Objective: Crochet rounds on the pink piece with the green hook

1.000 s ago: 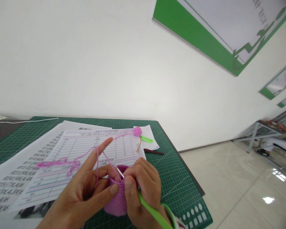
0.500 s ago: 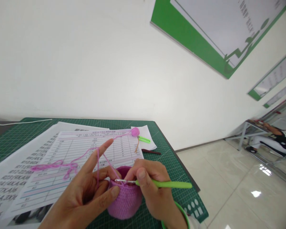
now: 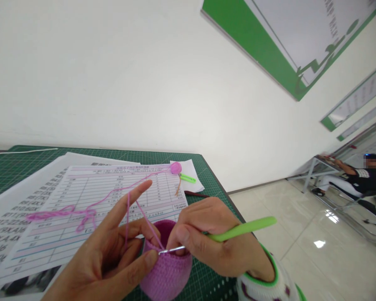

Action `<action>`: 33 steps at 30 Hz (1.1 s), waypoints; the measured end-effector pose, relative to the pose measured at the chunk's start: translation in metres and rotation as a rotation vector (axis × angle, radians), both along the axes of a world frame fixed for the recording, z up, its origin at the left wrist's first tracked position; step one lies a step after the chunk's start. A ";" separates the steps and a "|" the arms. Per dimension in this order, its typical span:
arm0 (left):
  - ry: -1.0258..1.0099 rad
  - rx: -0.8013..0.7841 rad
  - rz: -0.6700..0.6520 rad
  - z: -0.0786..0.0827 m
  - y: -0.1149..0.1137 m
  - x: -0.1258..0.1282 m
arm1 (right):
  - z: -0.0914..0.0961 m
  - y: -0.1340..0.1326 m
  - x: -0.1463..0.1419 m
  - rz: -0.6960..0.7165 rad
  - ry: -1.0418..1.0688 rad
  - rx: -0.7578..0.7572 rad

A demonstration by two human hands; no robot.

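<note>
A pink crocheted cup-shaped piece (image 3: 167, 276) is pinched at its left rim by my left hand (image 3: 113, 246), thumb outside. Pink yarn (image 3: 148, 219) loops over my raised left index finger and runs down to the rim. My right hand (image 3: 207, 238) is closed around a crochet hook (image 3: 247, 228) with a light green handle. The hook's metal tip lies at the near rim, beside my left thumb, where the yarn meets it. The inside of the piece is partly hidden by my right fingers.
Printed sheets (image 3: 103, 196) cover a green cutting mat (image 3: 188, 155). On them lie loose pink yarn (image 3: 56, 213), a small pink yarn ball (image 3: 176, 168) and a bright green stitch marker (image 3: 188, 178). A white wall stands behind. Another person (image 3: 363, 179) sits at a far table on the right.
My right hand has shifted right, tilting the hook so its handle end points higher. The hook tip has moved slightly right and down. The view has also shifted somewhat.
</note>
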State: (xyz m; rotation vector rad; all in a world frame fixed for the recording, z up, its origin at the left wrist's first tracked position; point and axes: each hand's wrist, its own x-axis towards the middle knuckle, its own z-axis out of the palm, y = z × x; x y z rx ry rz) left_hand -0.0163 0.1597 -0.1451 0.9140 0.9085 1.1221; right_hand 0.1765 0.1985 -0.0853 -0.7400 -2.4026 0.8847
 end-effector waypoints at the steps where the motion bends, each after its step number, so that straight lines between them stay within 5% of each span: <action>1: 0.041 -0.002 0.016 0.000 0.000 0.001 | 0.000 0.000 0.000 0.022 0.008 0.055; 13: 0.200 0.042 0.180 -0.002 0.000 0.010 | -0.017 -0.017 -0.018 -0.165 -0.057 0.725; 21: 0.242 0.103 0.160 -0.013 0.002 0.004 | -0.023 -0.012 -0.011 -0.132 -0.032 0.611; 27: 0.243 0.074 0.252 -0.006 -0.001 0.015 | -0.029 -0.016 -0.019 -0.222 -0.085 0.792; 33: 0.264 0.052 0.327 -0.007 -0.001 0.016 | -0.064 -0.003 -0.042 -0.399 0.111 0.886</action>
